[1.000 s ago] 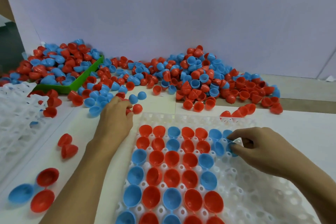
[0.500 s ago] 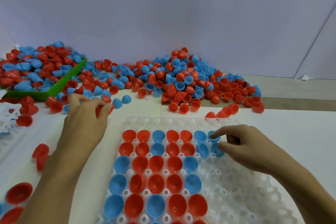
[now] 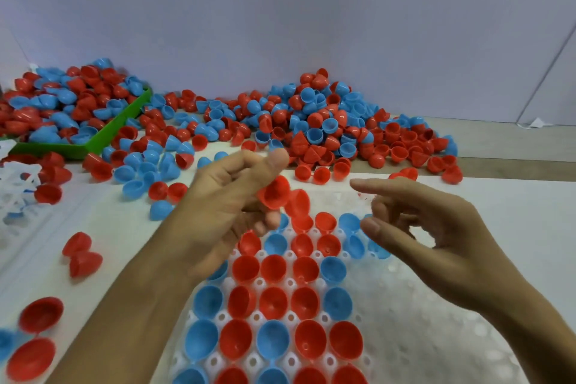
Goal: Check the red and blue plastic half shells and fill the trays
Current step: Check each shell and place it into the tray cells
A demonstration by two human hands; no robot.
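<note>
On the far left I see a white tray (image 3: 17, 184), only partly in view, at the edge of the counter (image 3: 514, 203). Behind it sits a green tray (image 3: 124, 121) heaped with red and blue shells. A few loose red shells (image 3: 81, 254) lie open side down on the counter near me, and more lie open side up in the near left corner.

My left hand (image 3: 224, 212) is up over the near tray (image 3: 405, 321). Its fingers are curled and it pinches a red shell (image 3: 274, 193) between thumb and fingers. A second red shell (image 3: 298, 203) sits right beside it; I cannot tell if the hand holds that one too. The held shell looks tipped on its side, open side down and toward me, but it is blurry.

Under the hands, the near tray holds rows of red and blue shells, all open side up. Its right part has bare cups.

My right hand (image 3: 436, 234) floats just right of the held shell, fingers loose and spread, holding nothing.

The big pile (image 3: 327, 121) lies behind, by the wall.
</note>
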